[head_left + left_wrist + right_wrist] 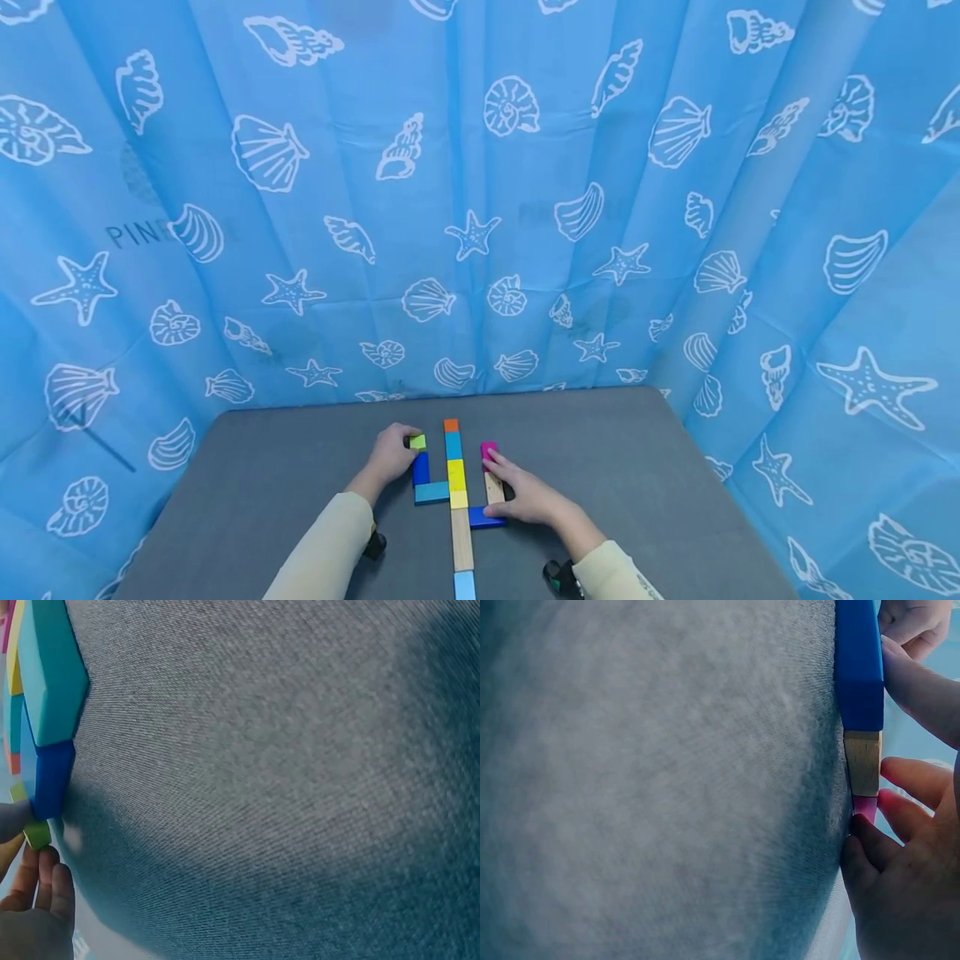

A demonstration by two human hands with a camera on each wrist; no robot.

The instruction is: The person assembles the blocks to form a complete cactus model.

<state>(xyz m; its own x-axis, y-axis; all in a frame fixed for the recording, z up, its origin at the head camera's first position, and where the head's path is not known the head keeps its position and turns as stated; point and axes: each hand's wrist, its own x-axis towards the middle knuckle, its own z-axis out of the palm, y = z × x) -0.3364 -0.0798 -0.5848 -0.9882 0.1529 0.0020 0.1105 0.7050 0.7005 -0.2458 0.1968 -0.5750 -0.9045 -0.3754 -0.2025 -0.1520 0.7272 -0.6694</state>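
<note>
My left hand (392, 452) pinches a small lime-green block (417, 442) between thumb and fingers, at the far end of a dark blue block (421, 469). That blue block meets a teal block (432, 493) lying crosswise against the central column. On the other side, my right hand (528, 496) spreads over a branch of blocks. Its fingertips touch a pink block (488, 449) and a plain wooden block (493, 489), while the thumb lies at a blue block (860, 664). In the right wrist view the pink block is partly hidden by fingers.
Down the middle of the grey table (600, 450) runs a column: an orange block (451, 425), a teal one, yellow ones (457, 475), a long wooden block (462, 540) and a light blue block (464, 585). A blue shell-print curtain (465, 333) hangs behind.
</note>
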